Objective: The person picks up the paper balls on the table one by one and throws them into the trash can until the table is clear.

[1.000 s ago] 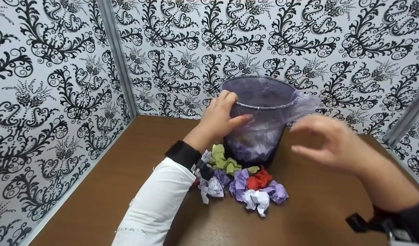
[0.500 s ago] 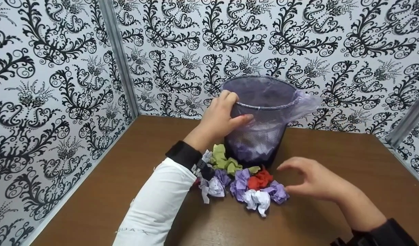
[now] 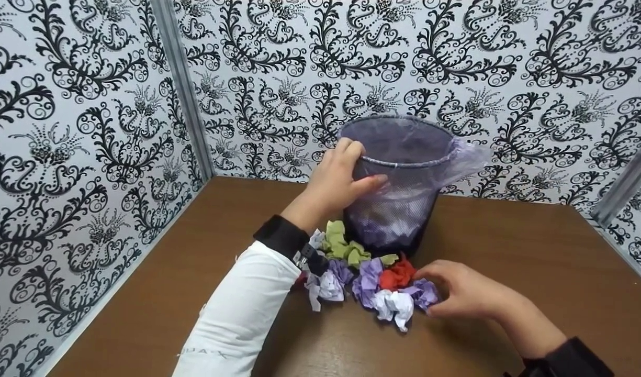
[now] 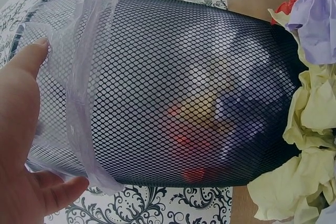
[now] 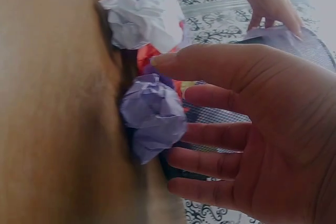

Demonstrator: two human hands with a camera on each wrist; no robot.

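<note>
Fingers of the right hand are spread and loosely curved around a crumpled lilac paper ball at the lower centre of the head view, touching it or very nearly so, not yet closed on it. In the same view the left hand grips the rim of the black wire-mesh wastebasket lined with a thin lilac plastic bag, which stands upright on the brown wooden bench at the middle of the frame. A heap of crumpled paper balls, green, red, white and lilac, lies on the bench just in front of the basket.

From the left wrist, the thumb and fingers straddle the bag-covered rim, and through the mesh red and pale wads show inside, so some paper is already binned.

From the right wrist, the lilac ball sits on the bench just beside the open fingers, with a white ball above it in the frame.

Judging by this, the work is partly done: several balls are in, most of the heap is left.
</note>
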